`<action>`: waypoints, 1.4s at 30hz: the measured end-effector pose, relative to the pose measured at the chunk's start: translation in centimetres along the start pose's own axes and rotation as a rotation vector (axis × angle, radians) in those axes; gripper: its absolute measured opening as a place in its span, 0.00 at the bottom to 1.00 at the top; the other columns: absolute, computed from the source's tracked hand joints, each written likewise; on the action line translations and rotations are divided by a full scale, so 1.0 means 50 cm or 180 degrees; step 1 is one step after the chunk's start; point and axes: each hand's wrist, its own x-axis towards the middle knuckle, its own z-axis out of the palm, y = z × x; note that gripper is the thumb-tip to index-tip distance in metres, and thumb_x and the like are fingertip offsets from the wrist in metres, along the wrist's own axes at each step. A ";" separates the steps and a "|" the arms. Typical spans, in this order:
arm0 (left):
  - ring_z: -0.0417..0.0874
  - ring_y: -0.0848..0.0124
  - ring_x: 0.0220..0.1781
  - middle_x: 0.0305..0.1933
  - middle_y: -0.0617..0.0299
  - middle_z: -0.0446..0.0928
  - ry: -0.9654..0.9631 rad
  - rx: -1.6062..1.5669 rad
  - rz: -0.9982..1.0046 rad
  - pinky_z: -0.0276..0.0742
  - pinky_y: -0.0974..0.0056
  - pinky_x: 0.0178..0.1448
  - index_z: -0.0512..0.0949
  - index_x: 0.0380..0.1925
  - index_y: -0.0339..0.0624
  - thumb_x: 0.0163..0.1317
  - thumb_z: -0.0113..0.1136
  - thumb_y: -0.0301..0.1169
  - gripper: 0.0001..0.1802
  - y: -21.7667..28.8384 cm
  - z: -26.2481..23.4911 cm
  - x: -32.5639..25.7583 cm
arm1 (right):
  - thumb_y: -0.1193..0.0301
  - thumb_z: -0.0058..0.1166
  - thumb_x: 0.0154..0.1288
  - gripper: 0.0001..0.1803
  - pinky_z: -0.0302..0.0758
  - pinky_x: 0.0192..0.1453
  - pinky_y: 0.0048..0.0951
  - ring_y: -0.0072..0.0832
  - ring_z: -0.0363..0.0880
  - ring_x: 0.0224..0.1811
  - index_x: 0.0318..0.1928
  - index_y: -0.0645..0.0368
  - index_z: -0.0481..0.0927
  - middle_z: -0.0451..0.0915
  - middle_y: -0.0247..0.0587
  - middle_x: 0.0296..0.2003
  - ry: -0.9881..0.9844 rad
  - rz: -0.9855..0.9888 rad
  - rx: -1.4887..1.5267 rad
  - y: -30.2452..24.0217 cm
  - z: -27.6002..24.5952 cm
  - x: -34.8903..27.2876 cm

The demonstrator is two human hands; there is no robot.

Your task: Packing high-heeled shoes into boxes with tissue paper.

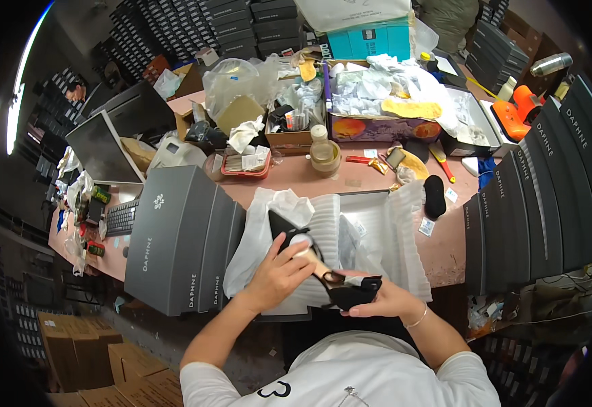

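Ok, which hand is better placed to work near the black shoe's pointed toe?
Probably the left hand: its fingers are at the front part of the black shoe, nearer the toe, while the right hand holds the heel end.

Monitor (105, 150) stands at left, keyboard (122, 218) in front. Red tray (247, 173) sits left of jar (324, 165). Teal box (360, 45) stands at rear.

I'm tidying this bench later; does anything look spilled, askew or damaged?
Crumpled paper heaps above the rim of the patterned box at the back of the table, so it looks overfull. Otherwise it's ordinary clutter: I see no spill, and no plain damage on the black shoe held between the left hand and right hand.
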 end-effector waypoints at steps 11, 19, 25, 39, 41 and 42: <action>0.80 0.63 0.27 0.27 0.52 0.78 -0.1640 -0.1211 -0.3198 0.75 0.60 0.34 0.78 0.41 0.36 0.66 0.50 0.48 0.23 -0.422 0.174 0.106 | 0.66 0.64 0.50 0.20 0.61 0.66 0.37 0.38 0.67 0.63 0.44 0.62 0.78 0.68 0.56 0.61 0.1237 -0.1741 -0.0945 0.041 -0.116 -0.094; 0.76 0.67 0.26 0.24 0.58 0.73 0.0514 -0.0719 -0.2049 0.72 0.65 0.33 0.73 0.25 0.34 0.54 0.61 0.25 0.07 -0.092 -0.099 0.092 | 0.55 0.60 0.54 0.34 0.78 0.56 0.45 0.48 0.78 0.53 0.54 0.68 0.72 0.72 0.58 0.56 0.0422 -0.1868 0.0947 0.012 -0.032 -0.124; 0.79 0.60 0.36 0.37 0.54 0.74 0.1186 -0.0780 -0.1438 0.75 0.64 0.39 0.78 0.29 0.37 0.49 0.56 0.15 0.08 0.102 -0.121 -0.009 | 0.35 0.43 0.58 0.49 0.84 0.40 0.41 0.53 0.79 0.50 0.64 0.66 0.63 0.75 0.54 0.54 -0.0249 -0.0822 0.1697 0.010 0.028 -0.107; 0.80 0.52 0.45 0.52 0.50 0.74 0.0819 -0.0058 -0.2343 0.76 0.56 0.48 0.76 0.47 0.33 0.52 0.52 0.18 0.19 0.117 -0.176 -0.155 | 0.45 0.39 0.68 0.31 0.86 0.38 0.37 0.51 0.83 0.40 0.56 0.57 0.74 0.80 0.53 0.48 -0.0219 -0.0512 0.3513 0.114 0.041 0.057; 0.81 0.55 0.44 0.54 0.48 0.74 0.0839 -0.0215 -0.2244 0.77 0.62 0.43 0.75 0.51 0.34 0.52 0.52 0.17 0.23 0.116 -0.176 -0.132 | 0.45 0.39 0.68 0.31 0.86 0.38 0.37 0.52 0.83 0.40 0.55 0.58 0.74 0.80 0.53 0.47 -0.0444 -0.0528 0.3621 0.104 0.043 0.056; 0.81 0.55 0.44 0.54 0.48 0.74 0.0853 -0.0260 -0.2169 0.77 0.62 0.43 0.75 0.51 0.35 0.52 0.52 0.17 0.23 0.116 -0.174 -0.122 | 0.44 0.39 0.68 0.32 0.86 0.38 0.38 0.52 0.83 0.40 0.55 0.59 0.74 0.80 0.54 0.46 -0.0545 -0.0547 0.3680 0.100 0.045 0.052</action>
